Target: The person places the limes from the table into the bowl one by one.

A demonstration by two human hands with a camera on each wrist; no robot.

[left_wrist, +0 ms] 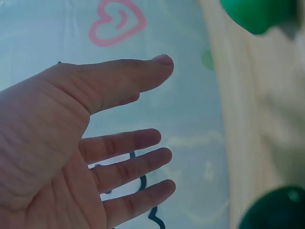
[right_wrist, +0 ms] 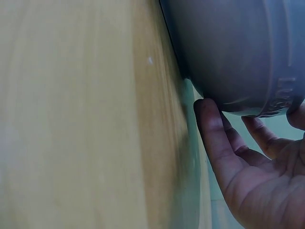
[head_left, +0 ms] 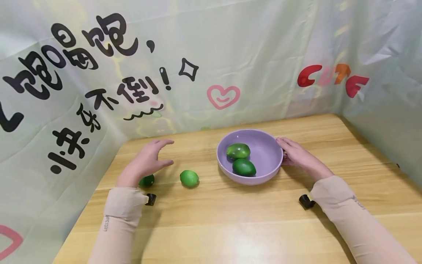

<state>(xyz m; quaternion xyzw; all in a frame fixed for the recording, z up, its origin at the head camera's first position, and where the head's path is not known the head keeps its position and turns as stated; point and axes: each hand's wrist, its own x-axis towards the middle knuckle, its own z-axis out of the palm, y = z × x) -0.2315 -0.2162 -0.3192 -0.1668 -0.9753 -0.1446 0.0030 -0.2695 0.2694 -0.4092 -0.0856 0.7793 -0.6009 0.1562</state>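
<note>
My left hand (head_left: 147, 158) hovers over the table's left side, thumb and fingers spread apart, with nothing in it; the left wrist view shows the bare palm (left_wrist: 52, 162). Below its wrist, a dark green fruit (head_left: 147, 181) is partly hidden by the arm. A bright green lime (head_left: 189, 179) lies just to the right of that hand. In the purple bowl (head_left: 267, 161) rest a mottled green fruit (head_left: 238, 151) and a dark green avocado (head_left: 244, 167), side by side. My right hand (head_left: 298, 156) grips the bowl's right side, thumb by the rim and fingers lower against the outer wall.
The wooden table (head_left: 211, 223) ends at a pale printed curtain (head_left: 257, 73) at the back and both sides. A small black device (head_left: 306, 201) sits at the right cuff, another (head_left: 150, 199) at the left cuff.
</note>
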